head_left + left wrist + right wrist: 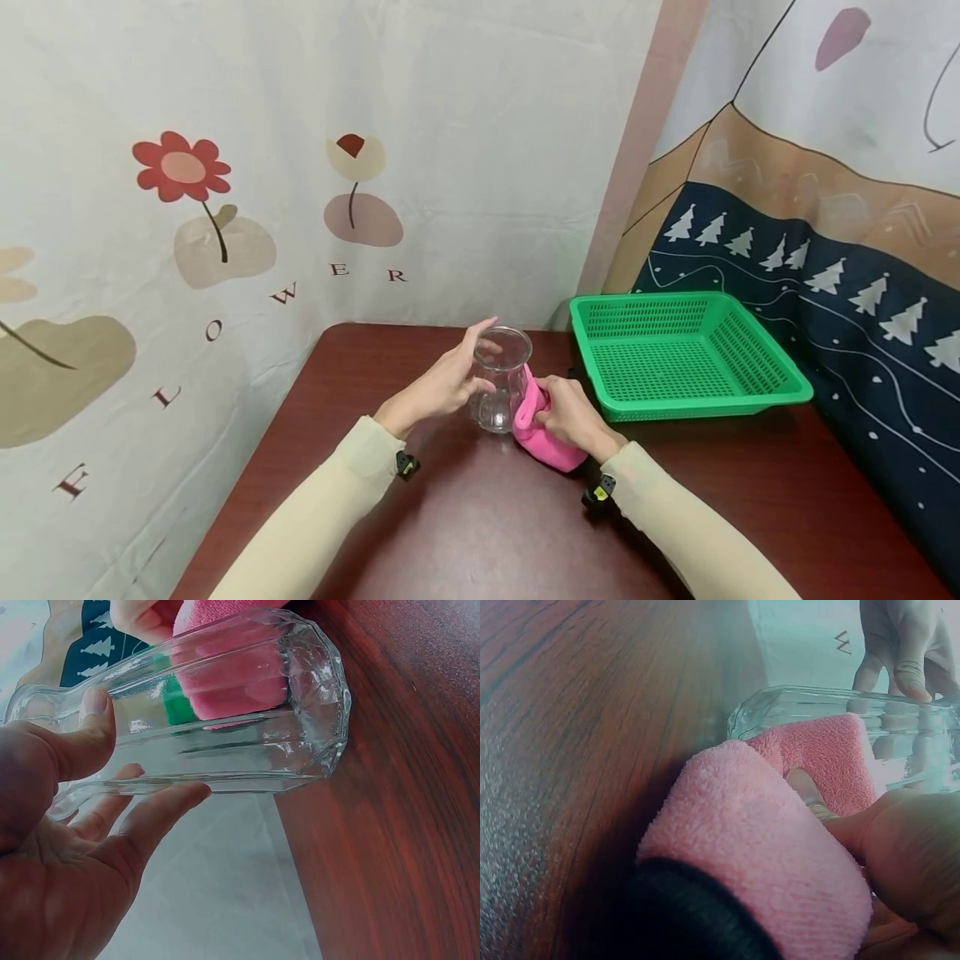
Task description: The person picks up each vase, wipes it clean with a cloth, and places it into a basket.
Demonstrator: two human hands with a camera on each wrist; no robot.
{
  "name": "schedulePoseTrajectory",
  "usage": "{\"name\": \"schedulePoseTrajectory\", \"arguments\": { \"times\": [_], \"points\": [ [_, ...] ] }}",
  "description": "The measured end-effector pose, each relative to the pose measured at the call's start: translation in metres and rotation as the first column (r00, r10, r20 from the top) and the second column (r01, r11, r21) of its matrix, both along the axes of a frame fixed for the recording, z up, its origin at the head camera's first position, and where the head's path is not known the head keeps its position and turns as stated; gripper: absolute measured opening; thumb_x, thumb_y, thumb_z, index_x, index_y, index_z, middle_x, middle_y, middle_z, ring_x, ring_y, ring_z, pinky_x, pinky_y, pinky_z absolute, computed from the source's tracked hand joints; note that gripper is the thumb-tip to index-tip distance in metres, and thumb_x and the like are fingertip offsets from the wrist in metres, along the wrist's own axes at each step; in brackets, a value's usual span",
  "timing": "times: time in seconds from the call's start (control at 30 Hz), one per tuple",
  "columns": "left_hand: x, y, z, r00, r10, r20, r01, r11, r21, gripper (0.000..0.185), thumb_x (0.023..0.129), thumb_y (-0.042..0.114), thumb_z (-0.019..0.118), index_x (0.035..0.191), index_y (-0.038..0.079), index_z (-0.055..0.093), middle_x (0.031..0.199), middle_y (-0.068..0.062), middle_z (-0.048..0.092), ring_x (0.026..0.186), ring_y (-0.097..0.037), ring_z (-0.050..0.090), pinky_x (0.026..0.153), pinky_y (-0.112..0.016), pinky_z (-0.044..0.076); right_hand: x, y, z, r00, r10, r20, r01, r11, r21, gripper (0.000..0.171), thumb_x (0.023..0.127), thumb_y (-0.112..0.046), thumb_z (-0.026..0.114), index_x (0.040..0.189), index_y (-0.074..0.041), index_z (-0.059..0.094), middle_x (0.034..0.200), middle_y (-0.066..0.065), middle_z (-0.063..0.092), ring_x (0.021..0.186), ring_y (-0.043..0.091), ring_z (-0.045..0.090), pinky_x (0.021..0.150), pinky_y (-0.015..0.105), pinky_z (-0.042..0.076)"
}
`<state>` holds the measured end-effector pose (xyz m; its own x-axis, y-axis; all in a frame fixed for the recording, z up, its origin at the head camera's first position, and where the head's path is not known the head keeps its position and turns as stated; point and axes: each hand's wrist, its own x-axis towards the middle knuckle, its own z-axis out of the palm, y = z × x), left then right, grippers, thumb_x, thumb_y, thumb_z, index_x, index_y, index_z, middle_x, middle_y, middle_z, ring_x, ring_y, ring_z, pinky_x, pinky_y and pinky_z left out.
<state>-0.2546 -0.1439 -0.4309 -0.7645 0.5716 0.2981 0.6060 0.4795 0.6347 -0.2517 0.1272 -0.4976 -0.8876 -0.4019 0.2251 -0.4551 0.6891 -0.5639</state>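
A clear glass vase (497,410) with a flared rim and faceted sides stands upright on the table. My left hand (441,380) holds it by its upper part, thumb on the near side and fingers round the far side. In the left wrist view, the vase (319,735) shows its ridged sides and thick base. My right hand (573,414) grips a folded pink cloth (553,451) beside the vase's right side. Fluffy in the right wrist view, the cloth (742,832) lies against the glass, with the right thumb (806,787) pressing on it.
A green plastic basket (690,406) with mesh walls sits at the table's back right, just beyond the right hand. The dark red-brown table (465,517) meets printed cloth hangings (480,167) at the back and sides.
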Motion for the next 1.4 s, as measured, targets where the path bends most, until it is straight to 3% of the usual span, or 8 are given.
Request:
{"name": "schedulePoseTrajectory", "arguments": {
  "times": [0.4, 0.57, 0.83, 1.13, 1.4],
  "points": [
    [0.002, -0.004, 0.001, 1.000, 0.020, 0.021, -0.020, 1.000, -0.020, 0.104, 0.105, 0.000, 0.083, 0.182, 0.007, 0.014, 0.155, -0.024, 0.069, 0.134, -0.038, 0.075, 0.103, -0.046, 0.063, 0.003, -0.003, 0.003, 1.000, -0.012, 0.009, 0.013, 0.998, -0.058, 0.057, 0.086, 0.006, 0.088, 0.142, -0.003, 0.082, 0.106, 0.006, 0.082, 0.083, 0.013, 0.065, 0.069, 0.025, 0.052],
    [0.002, -0.004, 0.002, 0.999, 0.008, 0.042, -0.008, 1.000, -0.010, 0.103, 0.106, 0.000, 0.081, 0.182, 0.008, 0.013, 0.156, -0.024, 0.068, 0.138, -0.040, 0.074, 0.109, -0.052, 0.063, 0.004, -0.005, 0.009, 0.999, -0.025, -0.026, 0.023, 0.998, -0.055, 0.057, 0.087, 0.004, 0.089, 0.143, 0.001, 0.080, 0.119, 0.013, 0.085, 0.091, 0.016, 0.069, 0.075, 0.027, 0.055],
    [-0.001, -0.005, 0.004, 0.999, -0.018, 0.038, 0.018, 1.000, -0.003, 0.101, 0.106, -0.006, 0.078, 0.181, 0.003, 0.011, 0.155, -0.028, 0.067, 0.140, -0.043, 0.072, 0.119, -0.059, 0.060, 0.006, -0.008, 0.024, 0.997, -0.054, -0.063, 0.048, 0.994, -0.095, 0.056, 0.090, 0.001, 0.091, 0.145, 0.002, 0.079, 0.120, 0.017, 0.083, 0.090, 0.018, 0.069, 0.076, 0.028, 0.056],
    [-0.004, -0.004, 0.003, 0.999, -0.017, 0.041, 0.018, 1.000, -0.016, 0.100, 0.105, -0.006, 0.078, 0.180, 0.001, 0.012, 0.153, -0.028, 0.068, 0.139, -0.042, 0.073, 0.118, -0.058, 0.060, 0.006, -0.010, 0.035, 0.993, -0.082, -0.084, 0.067, 0.983, -0.170, 0.056, 0.091, -0.004, 0.096, 0.144, -0.002, 0.081, 0.124, 0.015, 0.085, 0.099, 0.023, 0.074, 0.087, 0.036, 0.062],
    [-0.006, -0.002, 0.001, 1.000, -0.027, 0.008, 0.027, 0.999, -0.018, 0.099, 0.104, -0.006, 0.079, 0.178, -0.003, 0.014, 0.152, -0.030, 0.069, 0.140, -0.044, 0.072, 0.122, -0.059, 0.059, 0.005, -0.010, 0.044, 0.988, -0.112, -0.108, 0.081, 0.962, -0.260, 0.055, 0.092, -0.004, 0.095, 0.145, -0.003, 0.081, 0.128, 0.016, 0.086, 0.101, 0.026, 0.076, 0.088, 0.037, 0.062]
  ]
}}
